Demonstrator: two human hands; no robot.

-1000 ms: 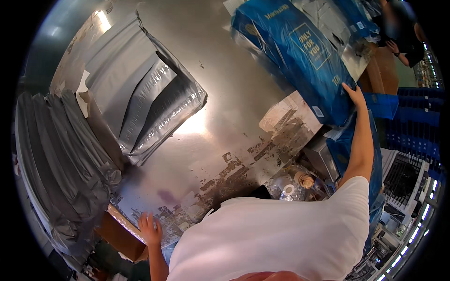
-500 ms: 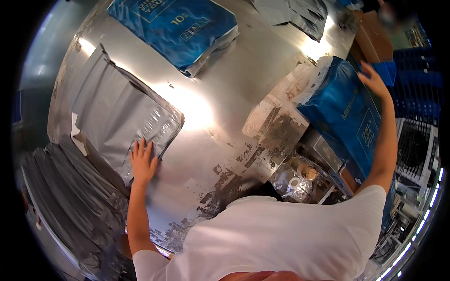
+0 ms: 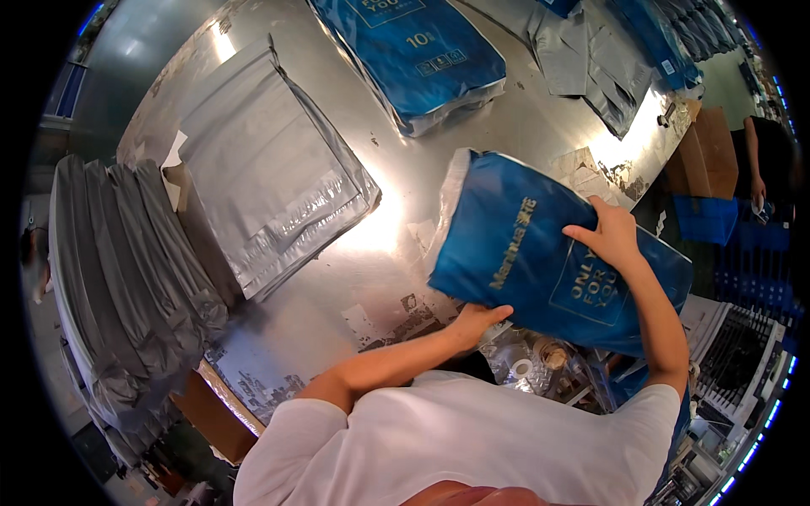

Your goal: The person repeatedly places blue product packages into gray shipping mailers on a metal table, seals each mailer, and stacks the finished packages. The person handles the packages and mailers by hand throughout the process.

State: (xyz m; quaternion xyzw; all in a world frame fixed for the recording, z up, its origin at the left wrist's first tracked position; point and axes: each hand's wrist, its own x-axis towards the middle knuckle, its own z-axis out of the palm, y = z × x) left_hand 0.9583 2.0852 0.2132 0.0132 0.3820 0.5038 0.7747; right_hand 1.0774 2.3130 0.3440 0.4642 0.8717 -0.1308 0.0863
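A blue printed plastic package [image 3: 540, 244] lies tilted across the right part of the metal table, its whitish clear end toward the table's middle. My left hand [image 3: 479, 325] grips its near edge, thumb on top and the fingers hidden underneath. Over its far edge, my right hand [image 3: 609, 234] is closed with the thumb spread on the upper face; the other fingertips are hidden behind it. To the left, a stack of flat grey plastic mailing bags [image 3: 278, 177] rests on the table, with neither hand on it.
Another blue package [image 3: 422, 67] lies at the far middle of the metal table [image 3: 337, 295]. More grey bags [image 3: 591, 67] are at the far right. Folded grey bags [image 3: 126, 270] hang at the left. A cardboard box [image 3: 702, 156] and a person [image 3: 768, 160] are beyond the right edge.
My left hand has left the grey bags and taken the blue package's near edge. My right hand has brought the package leftward over the table. The view has shifted too.
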